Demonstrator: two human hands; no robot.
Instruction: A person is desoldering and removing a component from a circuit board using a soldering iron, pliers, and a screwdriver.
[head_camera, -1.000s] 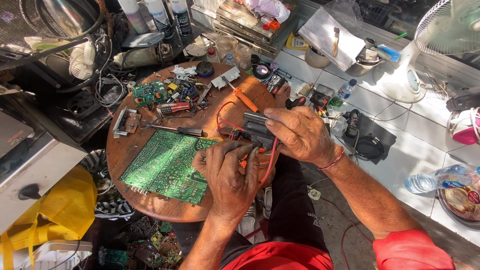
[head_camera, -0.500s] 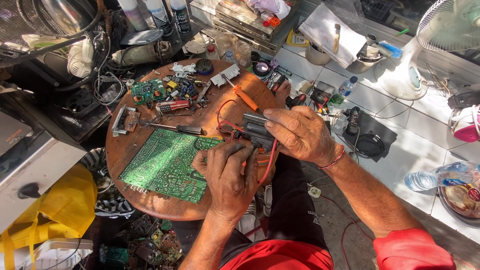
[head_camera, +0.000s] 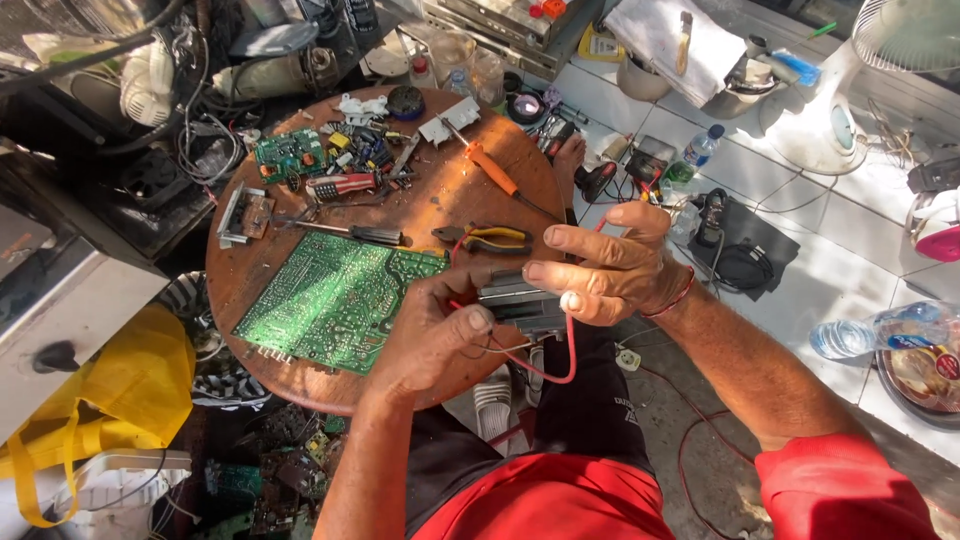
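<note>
My right hand (head_camera: 610, 265) grips a dark blocky electronic part (head_camera: 520, 303) above the near edge of a round wooden table (head_camera: 450, 195). A red wire (head_camera: 560, 365) loops down from the part. My left hand (head_camera: 430, 335) pinches thin leads at the part's left side, with its fingers closed on them. A large green circuit board (head_camera: 335, 300) lies on the table just left of my left hand. Yellow-handled pliers (head_camera: 490, 238) rest behind my hands.
A black screwdriver (head_camera: 350, 232), an orange-handled screwdriver (head_camera: 490, 165) and small circuit boards (head_camera: 290, 155) lie on the table. A yellow bag (head_camera: 90, 400) sits at left. A white fan (head_camera: 840, 110), a plastic water bottle (head_camera: 880, 335) and black cables (head_camera: 740, 265) are on the tiled floor at right.
My hands have shifted slightly toward me with the dark part. The right hand's fingers have spread further over the part, and the pliers now show behind them.
</note>
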